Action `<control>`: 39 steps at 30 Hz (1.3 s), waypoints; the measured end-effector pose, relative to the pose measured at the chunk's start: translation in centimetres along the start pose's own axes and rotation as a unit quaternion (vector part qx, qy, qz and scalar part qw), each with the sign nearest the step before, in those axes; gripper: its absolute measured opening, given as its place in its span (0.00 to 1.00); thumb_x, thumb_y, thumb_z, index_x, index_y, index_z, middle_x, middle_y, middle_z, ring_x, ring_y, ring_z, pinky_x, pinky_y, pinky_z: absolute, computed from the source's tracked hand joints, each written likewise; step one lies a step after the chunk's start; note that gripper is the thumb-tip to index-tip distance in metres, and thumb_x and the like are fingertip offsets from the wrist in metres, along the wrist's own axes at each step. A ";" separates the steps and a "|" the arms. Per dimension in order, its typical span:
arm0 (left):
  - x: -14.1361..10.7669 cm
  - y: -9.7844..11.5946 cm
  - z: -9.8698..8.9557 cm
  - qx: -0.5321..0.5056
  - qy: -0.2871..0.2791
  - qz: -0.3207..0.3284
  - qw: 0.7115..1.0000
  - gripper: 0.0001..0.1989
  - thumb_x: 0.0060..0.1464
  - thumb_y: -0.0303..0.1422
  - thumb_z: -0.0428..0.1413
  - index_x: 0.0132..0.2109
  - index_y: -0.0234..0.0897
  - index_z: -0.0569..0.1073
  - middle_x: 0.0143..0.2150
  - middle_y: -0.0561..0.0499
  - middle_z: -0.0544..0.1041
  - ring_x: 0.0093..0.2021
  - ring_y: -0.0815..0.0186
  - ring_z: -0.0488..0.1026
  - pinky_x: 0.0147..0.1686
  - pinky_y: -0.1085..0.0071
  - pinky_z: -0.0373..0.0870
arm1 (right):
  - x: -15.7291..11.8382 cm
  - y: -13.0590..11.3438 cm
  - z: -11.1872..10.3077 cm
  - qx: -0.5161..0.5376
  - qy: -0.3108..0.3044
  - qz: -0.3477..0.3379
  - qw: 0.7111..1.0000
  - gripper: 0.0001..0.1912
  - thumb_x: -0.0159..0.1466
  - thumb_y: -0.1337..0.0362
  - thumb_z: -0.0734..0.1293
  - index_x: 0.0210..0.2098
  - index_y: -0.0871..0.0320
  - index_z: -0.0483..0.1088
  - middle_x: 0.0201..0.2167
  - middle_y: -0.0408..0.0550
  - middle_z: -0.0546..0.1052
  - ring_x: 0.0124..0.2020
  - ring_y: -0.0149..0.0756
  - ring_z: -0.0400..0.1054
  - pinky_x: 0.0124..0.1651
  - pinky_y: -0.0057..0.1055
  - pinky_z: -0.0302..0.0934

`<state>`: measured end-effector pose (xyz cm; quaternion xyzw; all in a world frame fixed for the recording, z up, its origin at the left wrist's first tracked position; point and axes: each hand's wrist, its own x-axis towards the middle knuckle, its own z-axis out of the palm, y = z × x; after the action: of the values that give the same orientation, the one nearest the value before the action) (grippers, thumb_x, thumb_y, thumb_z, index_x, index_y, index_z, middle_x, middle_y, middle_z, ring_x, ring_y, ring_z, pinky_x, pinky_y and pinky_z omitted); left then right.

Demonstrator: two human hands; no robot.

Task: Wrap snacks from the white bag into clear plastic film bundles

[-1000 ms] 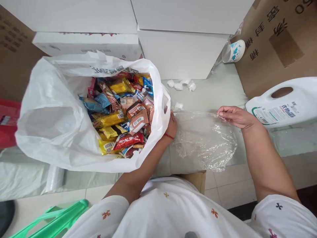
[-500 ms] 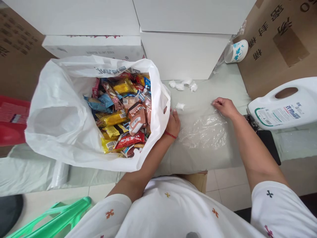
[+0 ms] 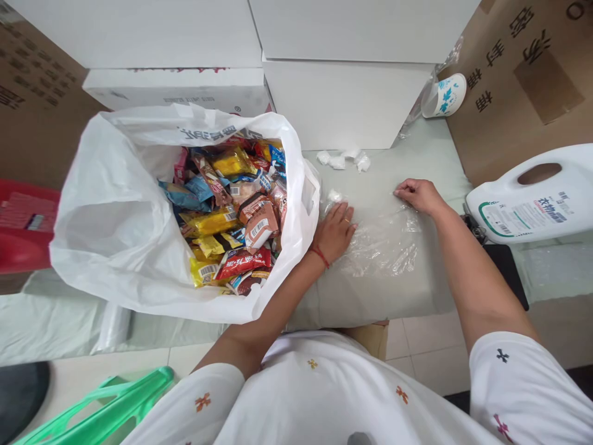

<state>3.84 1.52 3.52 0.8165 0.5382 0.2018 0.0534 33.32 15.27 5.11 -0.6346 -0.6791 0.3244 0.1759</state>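
A clear, crinkled plastic bag (image 3: 384,244) lies flat on the cloth-covered surface between my hands. My right hand (image 3: 420,195) is closed in a pinch at its upper right edge. Palm down, my left hand (image 3: 335,232) rests at the bag's left side with fingers stretched out. Just above those fingertips is a small white crumpled wad (image 3: 334,195), partly covered by film. Several similar white wads (image 3: 337,162) lie farther back. To the left, beside my left forearm, a big white plastic bag (image 3: 102,247) stands wide open, full of wrapped snacks (image 3: 231,216).
White boxes (image 3: 343,102) line the back. A paper cup (image 3: 445,96) lies near the brown carton (image 3: 523,80) at right. A white detergent jug (image 3: 537,198) and a black flat object (image 3: 504,272) sit beyond my right forearm. A red container (image 3: 28,228) stands far left, a green stool (image 3: 106,408) below.
My left hand has moved right from the snack bag's edge and spread its fingers onto the clear plastic, near the single wad. My right hand has barely shifted.
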 end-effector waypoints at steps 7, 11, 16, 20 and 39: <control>-1.6 -0.1 -0.4 -0.022 -0.070 -0.054 0.996 0.29 0.72 0.42 0.42 0.72 0.33 0.62 0.77 0.40 0.55 0.77 0.49 0.48 0.74 0.44 0.47 | -2.3 -1.2 -1.5 -0.044 0.125 -0.029 0.991 0.14 0.61 0.53 0.68 0.36 0.58 0.77 0.33 0.49 0.77 0.31 0.36 0.67 0.42 0.35 0.61; -1.5 -0.2 -0.2 -0.061 -0.072 -0.068 0.993 0.30 0.71 0.43 0.42 0.72 0.31 0.61 0.77 0.39 0.54 0.78 0.49 0.47 0.74 0.45 0.48 | -9.7 -2.5 -0.9 -0.053 0.273 0.005 0.960 0.21 0.70 0.49 0.58 0.45 0.57 0.74 0.38 0.55 0.78 0.39 0.45 0.71 0.49 0.42 0.61; -1.5 -0.2 0.1 -0.090 -0.061 -0.069 0.992 0.32 0.71 0.46 0.42 0.72 0.30 0.61 0.77 0.36 0.52 0.78 0.47 0.44 0.73 0.44 0.50 | -18.9 -3.3 5.9 -0.111 0.262 0.095 0.954 0.26 0.69 0.45 0.55 0.39 0.58 0.73 0.42 0.64 0.77 0.52 0.58 0.67 0.59 0.58 0.53; -1.7 -0.4 0.3 -0.100 -0.064 -0.065 0.991 0.33 0.70 0.47 0.44 0.73 0.31 0.59 0.78 0.36 0.51 0.78 0.46 0.42 0.73 0.42 0.48 | -20.3 -4.1 8.1 -0.018 0.256 0.099 0.961 0.21 0.64 0.42 0.63 0.30 0.53 0.68 0.33 0.53 0.76 0.43 0.48 0.68 0.53 0.48 0.61; -1.9 -1.3 1.7 -0.119 -0.058 -0.037 0.990 0.33 0.68 0.49 0.48 0.72 0.35 0.60 0.78 0.36 0.49 0.79 0.44 0.35 0.73 0.38 0.42 | -26.9 -9.7 8.0 -0.126 0.174 -0.192 0.958 0.07 0.69 0.62 0.65 0.41 0.50 0.78 0.35 0.51 0.74 0.46 0.48 0.69 0.51 0.45 0.65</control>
<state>2.71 0.62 1.09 0.7944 0.5358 0.2146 0.1891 24.45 -12.61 10.34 -0.5555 -0.7826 0.0812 0.2689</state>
